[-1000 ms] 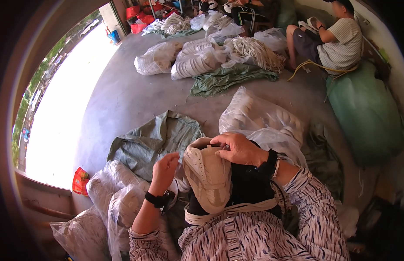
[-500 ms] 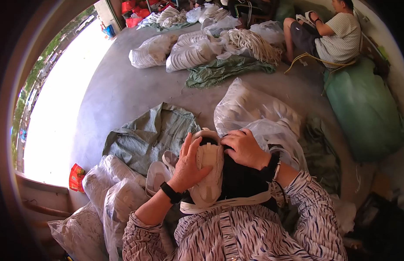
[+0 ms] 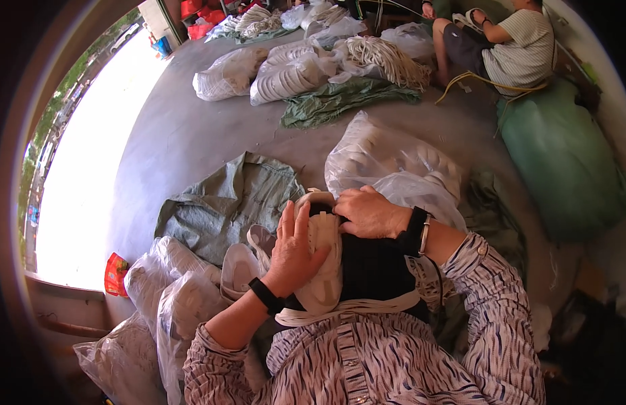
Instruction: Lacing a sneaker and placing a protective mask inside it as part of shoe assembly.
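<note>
A white sneaker (image 3: 324, 270) rests on my lap, its toe toward me and its dark-lined opening facing away. My left hand (image 3: 293, 253) is closed round its left side, with the thumb across the upper and the fingers up by the collar. At the right edge of that opening, my right hand (image 3: 372, 212) has its fingers bent and pressed together; what lies in their tips is hidden. Pale flat laces (image 3: 347, 308) stretch over the dark cloth (image 3: 377, 266) on my lap. Just left of my left hand lie other white shoes (image 3: 240, 266).
Clear plastic bags of white shoes lie at left (image 3: 185, 304) and ahead (image 3: 394, 158). A grey-green woven sheet (image 3: 225, 196) covers floor beyond the loose shoes. Farther off are more bags (image 3: 293, 74) and a bundle of laces (image 3: 387, 61). At right, a person (image 3: 519, 50) sits near a big green sack (image 3: 562, 162).
My right hand has turned slightly at the sneaker's collar, and its forearm has swung outward. My left hand keeps its hold. The whole view has shifted a little.
</note>
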Tool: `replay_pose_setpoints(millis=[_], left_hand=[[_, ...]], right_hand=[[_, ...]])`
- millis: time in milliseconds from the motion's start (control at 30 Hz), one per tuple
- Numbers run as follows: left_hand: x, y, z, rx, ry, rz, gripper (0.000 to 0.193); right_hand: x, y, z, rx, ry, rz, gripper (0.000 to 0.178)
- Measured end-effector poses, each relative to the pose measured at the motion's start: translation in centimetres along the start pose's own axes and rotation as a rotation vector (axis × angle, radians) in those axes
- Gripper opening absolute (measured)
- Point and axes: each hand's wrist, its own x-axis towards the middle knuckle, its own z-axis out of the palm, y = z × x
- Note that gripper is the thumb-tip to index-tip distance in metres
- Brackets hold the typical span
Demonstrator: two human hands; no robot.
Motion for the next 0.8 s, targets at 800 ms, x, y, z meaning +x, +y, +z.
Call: replay_pose_setpoints(millis=[800], left_hand=[[-0.5,1.0,-0.4,0.095,-0.034,-0.045,0.091]], right_hand=[[-1.8,0.4,0.5,0.248,0.290,-0.102,0.017]])
